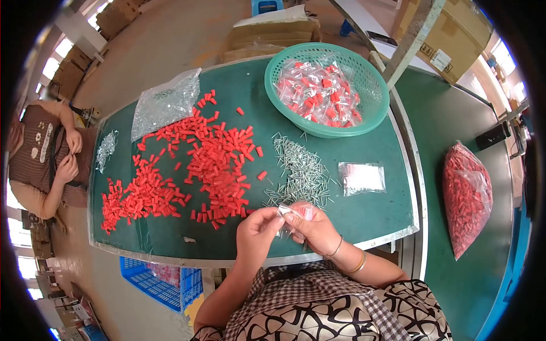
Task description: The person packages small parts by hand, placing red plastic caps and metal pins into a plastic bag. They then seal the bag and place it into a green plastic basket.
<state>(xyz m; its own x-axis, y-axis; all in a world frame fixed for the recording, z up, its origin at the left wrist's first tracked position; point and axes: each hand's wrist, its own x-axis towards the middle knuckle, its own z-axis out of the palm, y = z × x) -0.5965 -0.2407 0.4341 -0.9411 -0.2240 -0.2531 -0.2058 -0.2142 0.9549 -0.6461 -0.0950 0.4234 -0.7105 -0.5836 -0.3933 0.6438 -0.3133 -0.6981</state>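
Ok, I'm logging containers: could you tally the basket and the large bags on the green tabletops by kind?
Green basket: 1
Large clear bags: 2 (bulging red-filled bag, flatter bag)
Total: 3

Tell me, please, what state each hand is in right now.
Left hand: closed, pinching a clear plastic bag.
Right hand: closed, gripping the clear plastic bag too.

A big brown box (458, 42) is at the upper right, near a dark phone (381, 38). A blue stool (267, 7) peeks in up top. Another person (41, 142) is at the far left.
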